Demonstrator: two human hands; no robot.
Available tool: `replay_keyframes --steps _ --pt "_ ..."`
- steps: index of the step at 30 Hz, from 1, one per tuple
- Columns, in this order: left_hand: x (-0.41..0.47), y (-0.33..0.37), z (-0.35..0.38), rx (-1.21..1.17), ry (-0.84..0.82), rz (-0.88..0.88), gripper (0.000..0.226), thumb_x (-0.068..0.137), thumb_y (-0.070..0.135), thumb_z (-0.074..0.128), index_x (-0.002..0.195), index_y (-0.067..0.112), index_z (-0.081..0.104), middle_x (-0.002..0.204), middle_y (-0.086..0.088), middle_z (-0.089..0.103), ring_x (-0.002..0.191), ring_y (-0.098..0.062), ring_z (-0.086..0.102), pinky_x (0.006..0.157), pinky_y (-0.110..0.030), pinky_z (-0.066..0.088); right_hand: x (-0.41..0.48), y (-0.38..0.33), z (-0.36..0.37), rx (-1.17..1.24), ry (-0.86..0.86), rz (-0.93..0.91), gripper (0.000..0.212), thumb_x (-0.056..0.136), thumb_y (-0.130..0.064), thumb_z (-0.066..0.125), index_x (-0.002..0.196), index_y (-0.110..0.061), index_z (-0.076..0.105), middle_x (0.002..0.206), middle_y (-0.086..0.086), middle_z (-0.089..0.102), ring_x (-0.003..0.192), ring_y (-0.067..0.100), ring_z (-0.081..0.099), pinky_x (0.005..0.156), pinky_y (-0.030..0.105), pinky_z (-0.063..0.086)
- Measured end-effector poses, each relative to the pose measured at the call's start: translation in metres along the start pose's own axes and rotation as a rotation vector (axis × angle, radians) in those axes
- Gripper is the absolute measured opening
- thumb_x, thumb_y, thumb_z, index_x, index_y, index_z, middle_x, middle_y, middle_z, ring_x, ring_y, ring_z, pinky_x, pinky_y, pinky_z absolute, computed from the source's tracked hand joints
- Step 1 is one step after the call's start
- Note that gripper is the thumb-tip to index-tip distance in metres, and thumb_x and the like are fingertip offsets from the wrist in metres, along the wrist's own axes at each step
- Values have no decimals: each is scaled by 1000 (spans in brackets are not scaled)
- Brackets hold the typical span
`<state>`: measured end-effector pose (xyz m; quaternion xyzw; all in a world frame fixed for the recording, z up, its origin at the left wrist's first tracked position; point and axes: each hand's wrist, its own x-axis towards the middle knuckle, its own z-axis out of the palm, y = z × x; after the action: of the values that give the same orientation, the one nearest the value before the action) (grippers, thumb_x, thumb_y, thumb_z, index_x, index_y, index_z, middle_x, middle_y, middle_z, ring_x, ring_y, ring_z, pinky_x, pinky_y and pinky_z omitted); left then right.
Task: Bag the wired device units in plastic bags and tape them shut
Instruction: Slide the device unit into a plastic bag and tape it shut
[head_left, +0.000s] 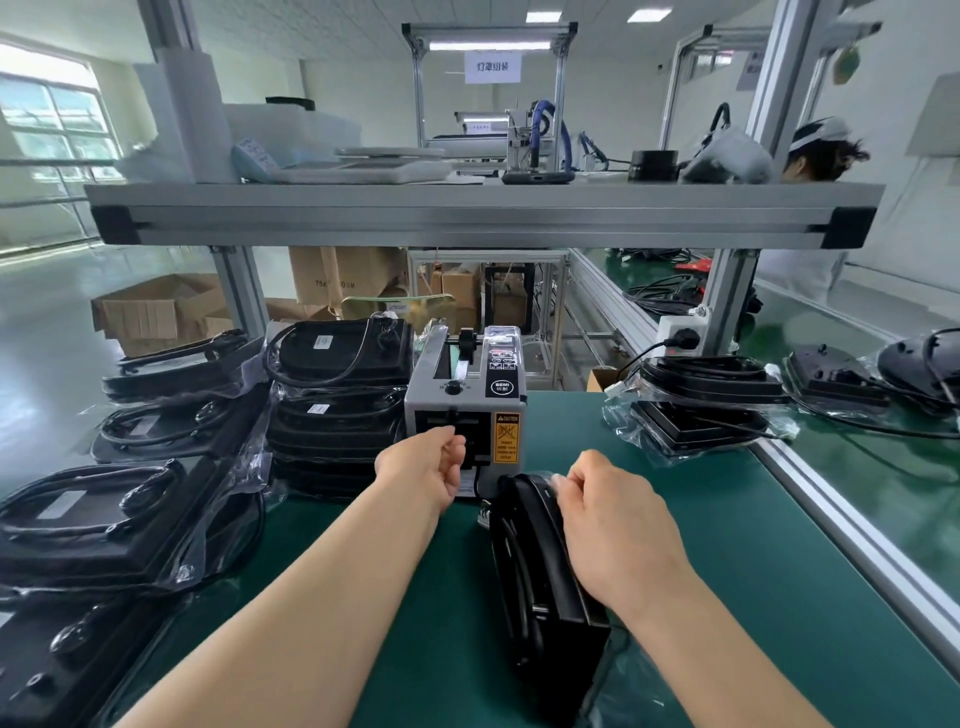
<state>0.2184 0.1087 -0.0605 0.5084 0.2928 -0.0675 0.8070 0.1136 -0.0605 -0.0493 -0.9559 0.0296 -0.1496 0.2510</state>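
At 5 o'clock from the tape dispenser (467, 405) the bagged unit (540, 582) stands on edge, seemingly stiff, hefty and film-slick, best held by its top rim, where the right hand (618, 525) curls its fingers; the left hand (431, 467) curls its fingers at the slot, tape unseen.

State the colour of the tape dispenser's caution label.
Caution label: orange, black print; head view.

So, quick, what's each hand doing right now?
Left hand: fingers curled at the tape dispenser outlet; whether it pinches tape cannot be told.
Right hand: holds the bagged device unit upright on edge.
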Motion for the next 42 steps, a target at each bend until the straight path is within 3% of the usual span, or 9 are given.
replay_keyframes --steps 3,7,9,14,16,22,26,31,42 --pt "1 -2 8 -66 67 7 9 93 12 66 85 7 64 47 1 60 29 -3 50 31 -12 34 1 -1 3 20 -3 1 32 103 -40 42 75 -25 38 69 -10 50 57 10 42 50 33 30" --pt "-10 -6 17 -178 176 96 15 86 5 63 76 10 55 44 2 56 38 -5 49 37 -13 35 2 1 5 78 -7 31 36 103 -40 45 71 -24 38 68 -7 53 58 11 44 48 29 29" --pt "-21 -10 13 -138 137 168 17 85 7 64 72 12 55 44 5 54 40 -5 48 38 -16 37 3 3 6 131 -23 47 34 103 -40 45 72 -24 41 70 -6 56 61 12 48 52 32 33" --pt "-63 -20 -11 300 -426 292 16 88 14 67 73 16 64 58 4 54 45 -6 45 45 -17 40 6 9 10 311 -67 101 32 100 -40 46 75 -21 48 76 -1 60 72 22 55 61 36 41" --pt "-75 -23 -13 529 -534 324 21 87 20 70 67 19 65 58 3 51 47 -7 41 45 -16 35 7 9 10 330 -80 109 30 98 -41 46 76 -21 49 77 -1 60 75 23 56 60 35 40" --pt "-78 -21 -7 701 -465 399 21 84 16 75 66 16 65 48 8 46 44 -6 33 45 -17 27 6 5 12 325 -83 97 31 100 -41 46 73 -27 44 77 -6 56 72 14 52 57 32 35" --pt "-76 -19 -4 746 -454 391 17 83 16 76 69 14 68 51 4 45 44 -7 33 46 -20 26 6 5 12 317 -80 95 29 100 -41 46 74 -28 45 79 -6 57 74 15 52 58 33 36" --pt "-72 -14 -2 796 -455 395 27 83 13 76 59 16 64 45 6 44 39 -6 33 39 -18 28 5 3 11 302 -91 79 26 101 -41 45 82 -24 49 82 -3 59 79 21 55 64 34 37" --pt "-66 -10 -3 847 -484 395 35 82 14 77 52 18 59 49 3 40 41 -8 28 41 -17 21 5 1 13 287 -82 79 28 101 -41 45 77 -27 45 77 -6 55 75 20 53 61 34 35"
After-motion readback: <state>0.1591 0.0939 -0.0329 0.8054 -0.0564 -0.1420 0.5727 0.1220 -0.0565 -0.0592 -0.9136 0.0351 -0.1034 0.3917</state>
